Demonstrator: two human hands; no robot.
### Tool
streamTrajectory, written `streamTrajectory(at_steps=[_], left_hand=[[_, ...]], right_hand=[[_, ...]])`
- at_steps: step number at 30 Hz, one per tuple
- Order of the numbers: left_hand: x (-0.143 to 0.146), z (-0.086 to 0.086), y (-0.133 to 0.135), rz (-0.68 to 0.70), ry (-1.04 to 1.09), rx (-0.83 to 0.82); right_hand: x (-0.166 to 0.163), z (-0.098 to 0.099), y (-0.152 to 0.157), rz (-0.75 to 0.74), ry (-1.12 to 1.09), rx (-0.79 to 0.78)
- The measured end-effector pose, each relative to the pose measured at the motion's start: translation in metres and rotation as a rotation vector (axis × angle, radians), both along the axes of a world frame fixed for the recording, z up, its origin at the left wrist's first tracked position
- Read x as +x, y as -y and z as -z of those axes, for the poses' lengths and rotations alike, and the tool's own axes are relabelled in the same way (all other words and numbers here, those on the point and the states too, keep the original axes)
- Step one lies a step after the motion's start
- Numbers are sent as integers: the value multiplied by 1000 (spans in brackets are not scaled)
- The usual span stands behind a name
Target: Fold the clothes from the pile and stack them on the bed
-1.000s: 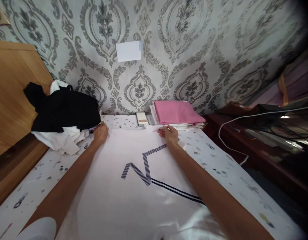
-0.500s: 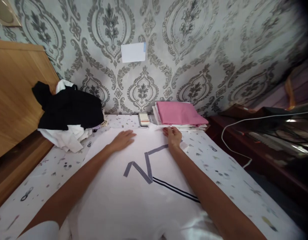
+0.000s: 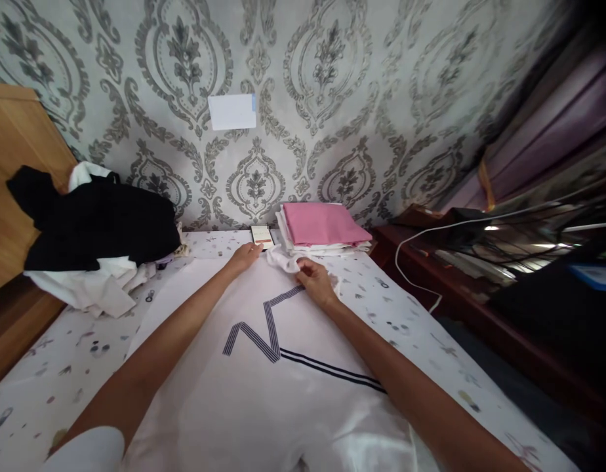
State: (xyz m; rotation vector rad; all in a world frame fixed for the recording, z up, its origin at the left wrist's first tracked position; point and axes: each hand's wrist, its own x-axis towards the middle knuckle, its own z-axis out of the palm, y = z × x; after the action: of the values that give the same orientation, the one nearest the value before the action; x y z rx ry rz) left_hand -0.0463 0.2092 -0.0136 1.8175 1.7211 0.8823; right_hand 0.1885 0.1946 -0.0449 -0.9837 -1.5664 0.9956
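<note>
A white shirt point(image 3: 224, 400) with dark striped bands lies spread over the patterned bed sheet in front of me. My right hand point(image 3: 317, 280) pinches a bunched, lifted part of the shirt near its far right edge. Stretched out at the far edge of the shirt, my left hand point(image 3: 244, 257) rests on the cloth and holds nothing that I can see. Its fingertips are close to a phone point(image 3: 262, 235) with a lit screen, which lies just beyond the shirt.
Folded clothes with a pink one point(image 3: 325, 223) on top sit by the wall at the right. A heap of black and white clothes point(image 3: 106, 226) lies at the left against a wooden board point(image 3: 22, 151). A white cable point(image 3: 406, 262) runs along the right side.
My right hand has drawn the shirt's far right part up into a bunch. My left hand has moved towards the phone. The view has turned to the right.
</note>
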Motion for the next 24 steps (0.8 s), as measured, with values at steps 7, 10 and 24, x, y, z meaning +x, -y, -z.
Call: streamTrajectory(at_steps=[7,10,24], left_hand=[[33,-2,-13,156,109,-129],[39,-6,-10,225,76,-149],[59,-49,-37,87,301,4]], right_hand=[[14,-3,24,-223,452,429],[14,-2,25,-204,458,471],[21,3,14,-249,769,530]])
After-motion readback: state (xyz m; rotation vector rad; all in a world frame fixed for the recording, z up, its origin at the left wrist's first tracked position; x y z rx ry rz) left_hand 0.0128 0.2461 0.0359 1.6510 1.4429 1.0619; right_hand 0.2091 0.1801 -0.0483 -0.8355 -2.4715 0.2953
